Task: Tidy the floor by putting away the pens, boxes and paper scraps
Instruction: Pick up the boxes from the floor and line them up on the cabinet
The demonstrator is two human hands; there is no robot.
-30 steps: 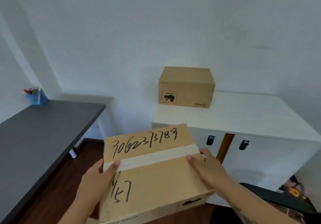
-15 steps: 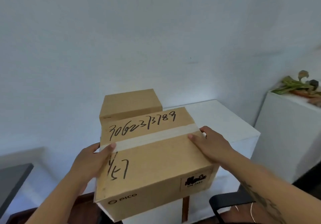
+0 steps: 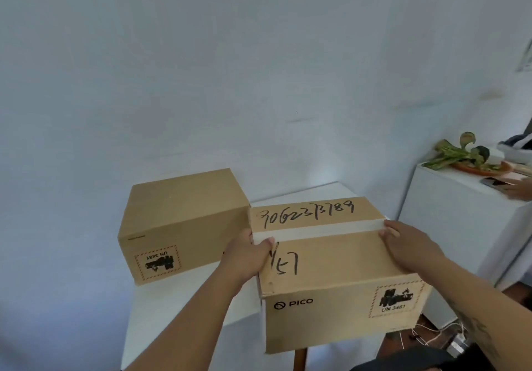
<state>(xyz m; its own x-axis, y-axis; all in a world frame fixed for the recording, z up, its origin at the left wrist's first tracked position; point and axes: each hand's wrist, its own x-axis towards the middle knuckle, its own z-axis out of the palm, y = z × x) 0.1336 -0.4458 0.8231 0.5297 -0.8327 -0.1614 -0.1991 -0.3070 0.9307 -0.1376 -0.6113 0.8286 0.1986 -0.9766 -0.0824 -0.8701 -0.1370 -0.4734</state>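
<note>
I hold a brown cardboard box (image 3: 331,278) with a handwritten number, white tape across its top and a PICO print on its front. My left hand (image 3: 247,255) grips its left side, thumb on the tape. My right hand (image 3: 408,246) grips its right side. The box hangs over the front right part of a white cabinet top (image 3: 184,304); I cannot tell whether it touches it. A second, similar cardboard box (image 3: 178,226) stands on the cabinet at the back left, right beside the held one.
A taller white cabinet (image 3: 460,226) stands at the right with a plate of plants (image 3: 472,160) and a phone on it, and another person's hand (image 3: 518,189) rests there. White walls rise behind. Cables (image 3: 431,336) and a dark chair back (image 3: 403,360) lie below right.
I have stepped closer and turned right. The held box has moved forward and down to the right of the second box, over the cabinet top. Both hands keep their grip.
</note>
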